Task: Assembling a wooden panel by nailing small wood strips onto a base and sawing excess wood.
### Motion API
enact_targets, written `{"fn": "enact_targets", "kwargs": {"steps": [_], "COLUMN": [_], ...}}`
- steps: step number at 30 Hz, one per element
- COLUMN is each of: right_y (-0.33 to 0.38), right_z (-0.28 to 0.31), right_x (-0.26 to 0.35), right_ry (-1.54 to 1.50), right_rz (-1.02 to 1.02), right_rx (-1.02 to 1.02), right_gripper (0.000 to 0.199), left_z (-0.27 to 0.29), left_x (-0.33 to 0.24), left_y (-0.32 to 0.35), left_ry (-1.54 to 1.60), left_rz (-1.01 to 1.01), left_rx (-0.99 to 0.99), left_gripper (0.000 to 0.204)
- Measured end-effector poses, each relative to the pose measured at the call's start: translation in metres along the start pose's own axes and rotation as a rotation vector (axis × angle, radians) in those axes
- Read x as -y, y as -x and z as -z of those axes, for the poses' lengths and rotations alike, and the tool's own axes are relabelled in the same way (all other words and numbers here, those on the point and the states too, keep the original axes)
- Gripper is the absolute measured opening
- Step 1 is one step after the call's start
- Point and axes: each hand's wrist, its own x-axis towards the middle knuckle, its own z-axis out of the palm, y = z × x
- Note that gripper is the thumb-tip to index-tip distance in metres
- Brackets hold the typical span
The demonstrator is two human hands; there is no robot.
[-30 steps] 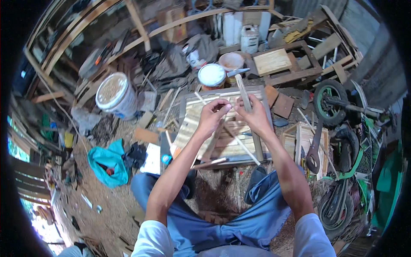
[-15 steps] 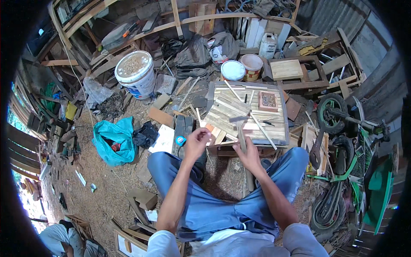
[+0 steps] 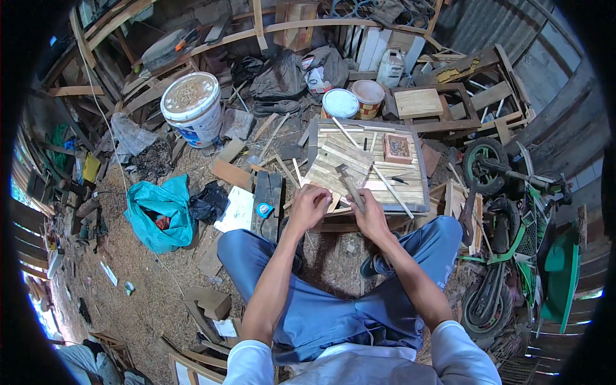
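My right hand (image 3: 371, 215) is wrapped round the wooden handle of a hammer (image 3: 352, 187), whose head is raised over the near edge of the work surface. Close on its left, my left hand (image 3: 310, 206) has its fingertips pinched together at a slatted wooden panel (image 3: 335, 163); whatever is between them is too small to make out. The panel lies askew on a low slatted table (image 3: 410, 183). Beside it are a thin light wood strip (image 3: 393, 192), a dark pen-like tool (image 3: 399, 180) and a small reddish box (image 3: 397, 148) of small bits.
Left of the table lie a blue tape measure (image 3: 264, 210), a teal bag (image 3: 160, 215) and a white bucket (image 3: 192, 109). Two smaller tubs, one being a white-lidded tub (image 3: 341, 103), stand behind it. A small green motorbike (image 3: 507, 224) leans at the right.
The hammer has swung from hanging low beside my right hand to pointing up and away, its handle gripped nearer the end. My left hand has shifted right, toward the panel's near edge.
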Motion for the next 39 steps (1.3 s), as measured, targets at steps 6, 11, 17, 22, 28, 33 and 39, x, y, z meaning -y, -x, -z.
{"fn": "enact_targets", "kwargs": {"steps": [6,11,17,22,28,33,39], "right_y": [-0.014,-0.021,-0.021,-0.02,-0.022,-0.013,-0.014], "right_z": [-0.004,-0.008,-0.007,-0.013,-0.011,-0.009,-0.015], "right_x": [-0.014,-0.016,-0.024,-0.026,-0.024,-0.01,-0.01], "right_ry": [-0.049,-0.045,-0.059,-0.088,-0.03,-0.107,-0.115], "right_rz": [-0.001,0.006,-0.023,-0.1,-0.093,-0.089,-0.107], "right_rx": [0.047,0.04,0.035,0.041,0.06,0.067,0.105], "right_gripper": [0.025,0.026,0.033,0.033,0.031,0.037,0.035], "left_z": [0.005,0.008,0.022,0.035,0.044,0.047,0.039], "left_x": [-0.01,-0.011,-0.031,-0.028,-0.013,-0.015,-0.021], "left_y": [-0.003,-0.002,0.002,0.014,0.015,0.016,0.021], "left_ry": [-0.107,-0.075,-0.026,-0.082,0.059,0.036,0.038], "left_rz": [0.003,0.003,-0.019,0.065,0.415,0.421,0.379], "left_rx": [0.067,0.088,0.074,0.087,-0.034,0.068,0.092], "left_gripper": [0.008,0.01,0.008,0.009,0.009,0.007,0.007]}}
